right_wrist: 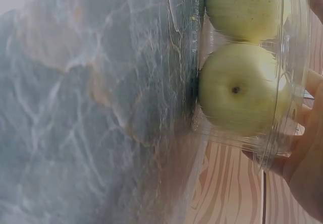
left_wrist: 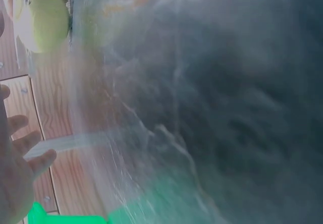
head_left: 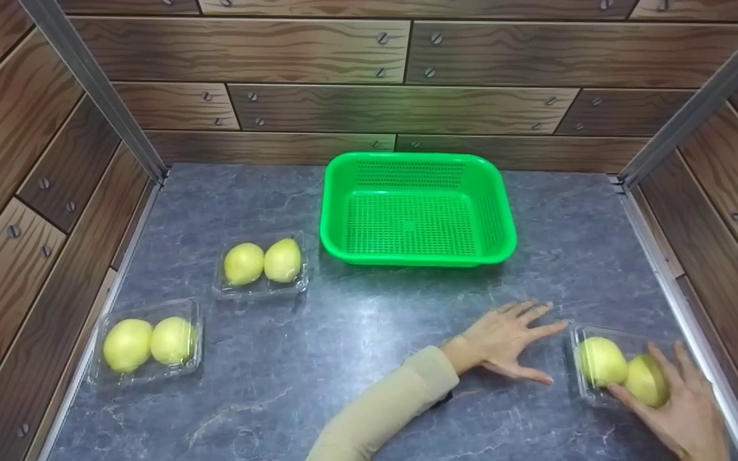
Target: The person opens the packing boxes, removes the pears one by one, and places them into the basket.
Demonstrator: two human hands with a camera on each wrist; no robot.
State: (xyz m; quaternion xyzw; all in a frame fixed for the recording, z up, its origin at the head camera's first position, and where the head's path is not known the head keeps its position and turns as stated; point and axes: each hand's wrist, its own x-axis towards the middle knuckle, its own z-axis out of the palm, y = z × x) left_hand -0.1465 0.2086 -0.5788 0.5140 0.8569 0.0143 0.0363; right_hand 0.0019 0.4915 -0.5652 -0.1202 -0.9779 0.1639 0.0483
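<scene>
At the right of the head view, a clear plastic container holds two yellow-green pears. My right hand grips this container from its right side, thumb at the near edge and fingers over the far side. In the right wrist view, the fingers wrap round the clear plastic beside a pear. Just left of the container, my left hand reaches out with fingers spread, holding nothing. It hovers over or rests on the table; I cannot tell which. The left wrist view shows its straight fingers apart from the pears.
A green plastic basket with nothing in it stands at the back centre. Two more clear containers of pears are on the left, one farther back and one nearer. Wood-patterned walls enclose the grey marbled table.
</scene>
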